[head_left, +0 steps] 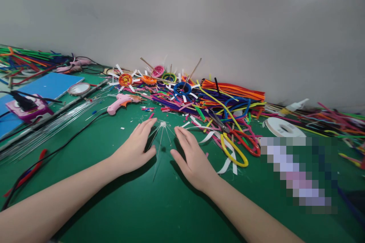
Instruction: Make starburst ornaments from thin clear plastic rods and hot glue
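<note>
A small white hub with thin clear spokes fanning out [162, 124] stands on the green table between my hands. My left hand [136, 148] is just left of it, fingers apart from the thumb and nothing in the palm. On the other side, my right hand [191, 155] is also open, its fingertips near the spoke ends. Whether any fingertip touches a spoke is too fine to tell. White paper strips [227, 162] lie to the right, beside scissors with yellow and red handles [234, 151].
A pink glue gun [122, 102] with a black cable lies at the back left, near thin clear rods [64, 123]. Wheel-like pieces [125, 79] and coloured pipe cleaners [234, 89] line the wall. A white tape roll [278, 126] is at the right.
</note>
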{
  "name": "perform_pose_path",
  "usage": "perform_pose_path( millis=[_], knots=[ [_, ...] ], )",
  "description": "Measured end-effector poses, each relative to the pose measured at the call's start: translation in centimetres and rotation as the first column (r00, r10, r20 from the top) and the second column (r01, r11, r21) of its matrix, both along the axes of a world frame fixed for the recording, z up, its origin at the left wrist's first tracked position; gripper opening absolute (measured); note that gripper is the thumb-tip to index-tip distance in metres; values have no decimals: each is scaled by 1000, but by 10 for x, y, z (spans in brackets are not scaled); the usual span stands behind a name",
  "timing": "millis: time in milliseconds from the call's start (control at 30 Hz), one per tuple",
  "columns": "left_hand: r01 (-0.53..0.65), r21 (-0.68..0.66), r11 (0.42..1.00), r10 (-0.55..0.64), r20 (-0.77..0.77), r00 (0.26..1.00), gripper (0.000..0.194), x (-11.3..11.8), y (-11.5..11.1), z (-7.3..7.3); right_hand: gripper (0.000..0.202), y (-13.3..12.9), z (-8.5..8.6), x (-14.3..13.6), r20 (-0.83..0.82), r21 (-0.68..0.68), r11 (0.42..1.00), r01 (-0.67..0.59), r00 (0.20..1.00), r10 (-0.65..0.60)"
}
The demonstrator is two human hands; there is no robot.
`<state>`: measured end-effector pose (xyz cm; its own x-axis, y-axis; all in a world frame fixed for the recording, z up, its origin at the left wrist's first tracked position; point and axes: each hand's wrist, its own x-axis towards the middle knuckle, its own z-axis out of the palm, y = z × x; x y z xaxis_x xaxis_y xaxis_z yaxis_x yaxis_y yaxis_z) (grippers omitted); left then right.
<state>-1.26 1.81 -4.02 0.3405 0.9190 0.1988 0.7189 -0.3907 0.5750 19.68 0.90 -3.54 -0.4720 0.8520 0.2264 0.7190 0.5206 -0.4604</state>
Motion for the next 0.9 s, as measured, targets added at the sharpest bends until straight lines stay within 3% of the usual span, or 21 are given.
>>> perform_pose_path(
  millis=[900],
  knots=[
    [7, 4, 1000, -7, 5, 1000, 66, 0, -1, 1, 51, 2, -2, -1, 8, 79, 997, -13, 1000, 12]
  ],
)
